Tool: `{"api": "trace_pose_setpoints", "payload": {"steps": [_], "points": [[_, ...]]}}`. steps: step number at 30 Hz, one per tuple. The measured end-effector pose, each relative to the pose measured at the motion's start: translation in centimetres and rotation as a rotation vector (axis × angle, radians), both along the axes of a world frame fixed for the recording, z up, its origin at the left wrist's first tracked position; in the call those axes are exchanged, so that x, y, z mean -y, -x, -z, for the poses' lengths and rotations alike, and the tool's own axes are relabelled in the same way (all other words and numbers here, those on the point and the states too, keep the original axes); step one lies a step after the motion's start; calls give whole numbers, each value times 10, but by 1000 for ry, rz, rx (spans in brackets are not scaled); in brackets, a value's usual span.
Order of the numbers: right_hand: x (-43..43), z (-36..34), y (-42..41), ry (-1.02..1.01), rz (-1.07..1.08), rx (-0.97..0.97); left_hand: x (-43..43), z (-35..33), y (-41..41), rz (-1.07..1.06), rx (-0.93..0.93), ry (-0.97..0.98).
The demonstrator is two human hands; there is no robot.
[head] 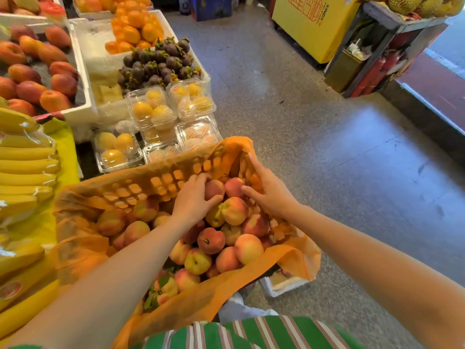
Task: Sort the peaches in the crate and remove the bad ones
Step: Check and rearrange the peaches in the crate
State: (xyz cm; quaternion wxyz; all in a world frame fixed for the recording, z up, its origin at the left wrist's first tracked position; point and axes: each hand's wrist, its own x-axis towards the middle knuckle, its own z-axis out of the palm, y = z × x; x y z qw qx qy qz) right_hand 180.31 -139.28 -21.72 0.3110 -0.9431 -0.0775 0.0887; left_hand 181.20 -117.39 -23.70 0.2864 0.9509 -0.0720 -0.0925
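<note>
An orange plastic crate (151, 182) lined with orange cloth stands in front of me, heaped with several red-and-yellow peaches (234, 210). My left hand (193, 200) reaches into the far end of the heap, its fingers curled round a reddish peach (214, 188). My right hand (269, 192) is beside it with fingers straight: the thumb touches another peach (234, 187) and the fingertips rest against the cloth liner at the crate's far right corner. Both forearms stretch over the heap.
To the left lie bananas (25, 167) on a yellow cloth. Behind the crate are clear boxes of yellow fruit (156, 114), mangosteens (158, 64), oranges and mangoes in foam trays. Open speckled floor (327, 147) lies to the right, with a yellow cabinet (314, 23) beyond.
</note>
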Motion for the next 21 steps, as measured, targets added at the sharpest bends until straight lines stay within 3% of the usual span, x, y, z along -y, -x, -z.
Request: {"api": "trace_pose_setpoints", "payload": {"steps": [3,15,18,21], "points": [[0,0,0,32,-4,13,2,2,3,103,10,-80],[-3,-9,0,338,-115,199,-28,-8,20,159,-125,-87],[-20,-29,-6,301,-151,270,-49,-21,30,128,-50,-72],[-57,-46,-11,158,-321,255,-82,-34,42,96,122,-95]]}}
